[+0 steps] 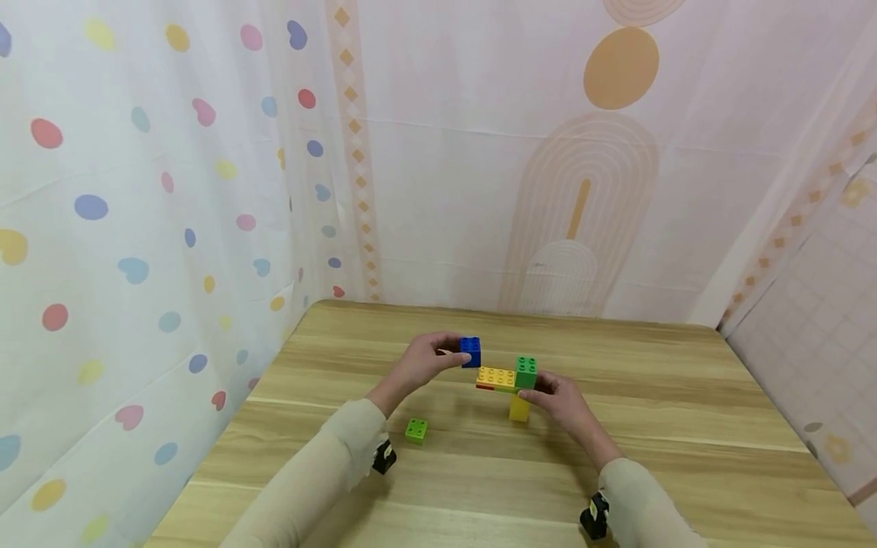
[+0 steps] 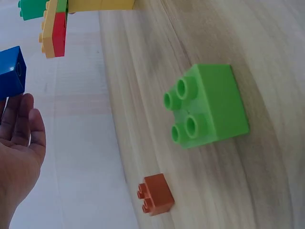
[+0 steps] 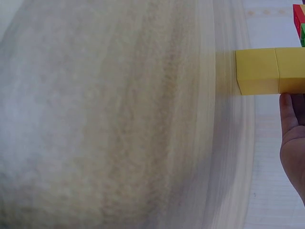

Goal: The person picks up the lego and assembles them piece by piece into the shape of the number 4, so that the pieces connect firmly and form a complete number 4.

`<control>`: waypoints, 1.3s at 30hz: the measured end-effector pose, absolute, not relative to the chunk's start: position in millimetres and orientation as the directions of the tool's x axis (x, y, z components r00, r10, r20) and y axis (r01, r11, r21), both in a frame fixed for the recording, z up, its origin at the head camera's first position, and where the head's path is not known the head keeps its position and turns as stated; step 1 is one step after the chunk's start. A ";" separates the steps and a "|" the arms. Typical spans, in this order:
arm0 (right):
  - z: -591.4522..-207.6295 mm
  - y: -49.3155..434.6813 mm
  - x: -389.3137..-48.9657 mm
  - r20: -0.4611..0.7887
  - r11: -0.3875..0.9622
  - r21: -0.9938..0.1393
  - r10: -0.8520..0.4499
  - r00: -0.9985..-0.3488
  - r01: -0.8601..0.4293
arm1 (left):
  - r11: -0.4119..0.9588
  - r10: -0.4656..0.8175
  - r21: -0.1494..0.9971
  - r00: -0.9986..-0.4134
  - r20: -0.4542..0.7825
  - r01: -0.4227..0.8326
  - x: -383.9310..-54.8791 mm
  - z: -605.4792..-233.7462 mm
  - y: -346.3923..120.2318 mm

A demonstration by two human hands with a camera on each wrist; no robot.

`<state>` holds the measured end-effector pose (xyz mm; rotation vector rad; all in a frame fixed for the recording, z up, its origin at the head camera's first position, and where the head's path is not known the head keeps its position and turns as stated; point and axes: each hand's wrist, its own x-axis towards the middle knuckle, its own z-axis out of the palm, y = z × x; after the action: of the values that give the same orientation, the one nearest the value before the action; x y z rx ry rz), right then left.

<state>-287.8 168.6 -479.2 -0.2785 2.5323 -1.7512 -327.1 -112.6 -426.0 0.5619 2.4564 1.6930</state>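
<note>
My left hand pinches a blue building brick between thumb and fingers, just above the left end of a brick structure. That structure has a yellow column of stacked bricks standing on the table. Its arm, a long yellow brick over a red brick and a light green one, juts out leftward. A darker green brick tops the right end. My right hand grips the structure's right side near the column's top, thumb in front, other fingers partly hidden behind.
A loose lime green brick lies studs up on the wooden table, by my left forearm. In the left wrist view an orange-brown brick lies farther off; my left arm hides it from the head view. Patterned curtains hang along the table's back and left.
</note>
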 end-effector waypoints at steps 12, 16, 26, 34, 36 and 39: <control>-477.7 169.4 -287.3 0.058 0.341 -0.933 -0.180 -0.982 -0.117 | 0.336 0.454 0.883 -0.878 0.152 0.327 -331.5 -426.9 -103.5; -477.7 169.9 -287.2 0.058 0.330 -0.937 -0.187 -0.981 -0.118 | 0.340 0.468 0.883 -0.873 0.140 0.324 -329.6 -427.7 -100.0; -478.6 169.5 -287.4 0.056 0.335 -0.935 -0.188 -0.981 -0.118 | 0.371 0.479 0.869 -0.869 0.123 0.327 -326.4 -430.9 -94.6; -477.9 168.6 -287.2 0.051 0.341 -0.933 -0.183 -0.982 -0.112 | 0.396 0.490 0.861 -0.866 0.097 0.320 -324.8 -429.6 -94.7; -477.6 168.4 -287.1 0.053 0.342 -0.933 -0.182 -0.982 -0.114 | 0.399 0.495 0.858 -0.864 0.095 0.323 -325.0 -429.8 -94.8; -477.6 168.8 -287.3 0.057 0.349 -0.930 -0.181 -0.982 -0.119 | 0.396 0.495 0.861 -0.864 0.094 0.321 -325.6 -430.9 -94.6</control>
<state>-287.3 168.8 -477.6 -0.2824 2.5337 -1.7390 -325.6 -94.6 -430.9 0.7306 2.4716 1.4628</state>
